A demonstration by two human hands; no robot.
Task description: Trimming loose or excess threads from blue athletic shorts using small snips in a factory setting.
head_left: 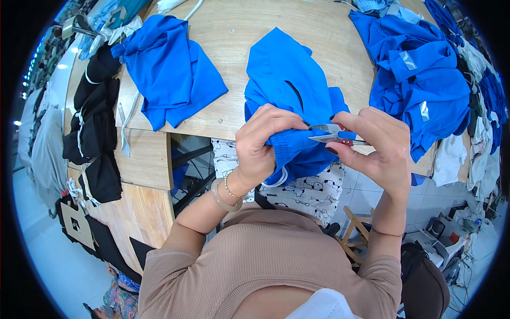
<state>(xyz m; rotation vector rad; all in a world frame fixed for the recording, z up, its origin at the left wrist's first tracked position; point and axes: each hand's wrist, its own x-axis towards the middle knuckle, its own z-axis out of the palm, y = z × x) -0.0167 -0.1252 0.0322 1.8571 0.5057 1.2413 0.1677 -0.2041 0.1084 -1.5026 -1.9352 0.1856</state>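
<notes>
Seen from above the seated person: the lower hem of the blue garment is bunched out of sight inside the left hand, and the blades of the small thread snips are partly covered by the right thumb, so the cut point itself is hard to make out. The garment lies at the near edge of the pale wooden tabletop, drooping over it toward the person's lap. At far left, black garments hang over the side of the tabletop, with a grey floor below; beside them a folded blue piece rests flat. The left hand has its fingers closed tight on the gathered blue fabric; a beaded bracelet and a pale bangle circle that wrist. The right hand has its fingers clamped on the snips, whose tips touch the fabric just beside the left fingertips. A patterned white cloth lies beneath both hands. At right, a heap of blue garments crowds the tabletop, its far edge cut off by the frame's rim.
</notes>
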